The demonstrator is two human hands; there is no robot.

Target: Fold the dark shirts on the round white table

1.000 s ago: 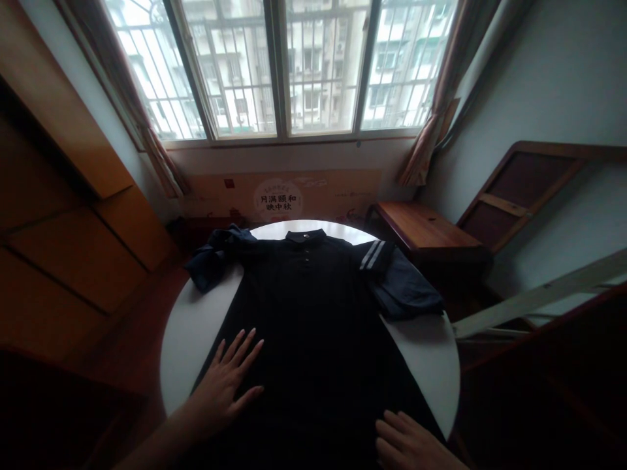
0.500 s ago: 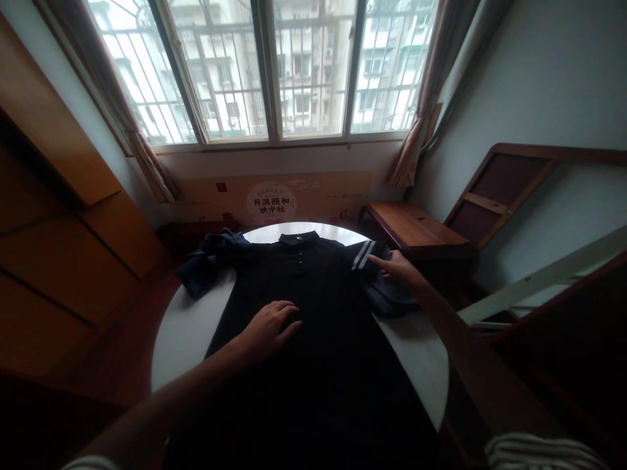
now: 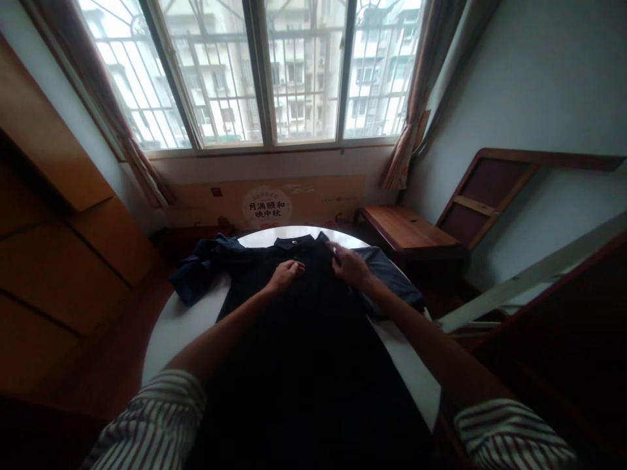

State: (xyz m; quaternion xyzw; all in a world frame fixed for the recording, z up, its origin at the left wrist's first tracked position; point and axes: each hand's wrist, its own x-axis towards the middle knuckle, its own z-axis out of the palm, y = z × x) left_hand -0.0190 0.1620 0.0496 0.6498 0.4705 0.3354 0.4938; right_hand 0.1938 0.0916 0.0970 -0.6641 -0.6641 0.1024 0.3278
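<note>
Dark navy polo shirt (image 3: 304, 326) lies front-up on the round white table (image 3: 181, 326), collar toward the window, hem hanging off the near edge. Looks like thin soft knit: light, limp, no stiffness, drapes and wrinkles easily; best held at shoulder seams, collar or hem. Left hand (image 3: 285, 274) rests on the chest below the collar, fingers curled loosely, pinching nothing visible. Right hand (image 3: 349, 266) presses the right shoulder area; whether it pinches cloth is unclear. Left sleeve (image 3: 196, 277) bunched up.
</note>
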